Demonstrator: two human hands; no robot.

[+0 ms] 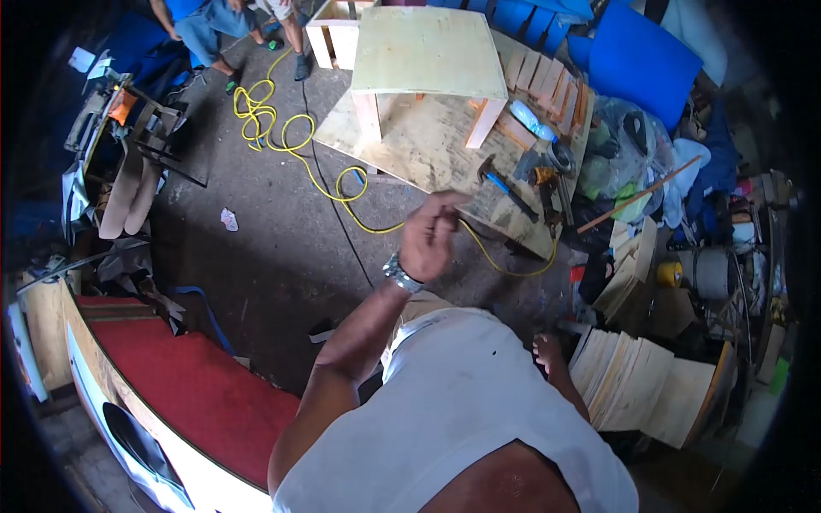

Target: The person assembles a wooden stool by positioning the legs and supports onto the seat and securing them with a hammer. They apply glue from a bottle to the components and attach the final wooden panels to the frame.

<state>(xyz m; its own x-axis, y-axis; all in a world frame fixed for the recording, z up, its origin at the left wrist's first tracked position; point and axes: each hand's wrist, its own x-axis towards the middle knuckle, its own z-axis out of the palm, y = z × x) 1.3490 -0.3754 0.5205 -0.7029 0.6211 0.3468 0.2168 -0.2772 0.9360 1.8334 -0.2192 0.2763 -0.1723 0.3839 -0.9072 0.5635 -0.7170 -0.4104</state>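
My left hand (430, 232) is raised in front of me over the concrete floor, a metal watch (400, 274) on its wrist. Its fingers are curled in with thumb and fingertips pinched together, and nothing shows between them. Just beyond the hand lies a plywood sheet (428, 150) on the floor, with a black-handled hammer (506, 186) on it to the right of my fingers. A small pale wooden table (426, 51) stands on the sheet's far part. My right hand is out of view. My bare foot (546, 349) shows below right.
A yellow cable (282, 137) loops across the floor and under the sheet's near edge. A red-padded curved bench (197, 385) lies at lower left, stacked cut plywood pieces (633, 380) at lower right. Blue cushions (637, 56) and bags crowd the right. Other people's legs (231, 34) stand at the top.
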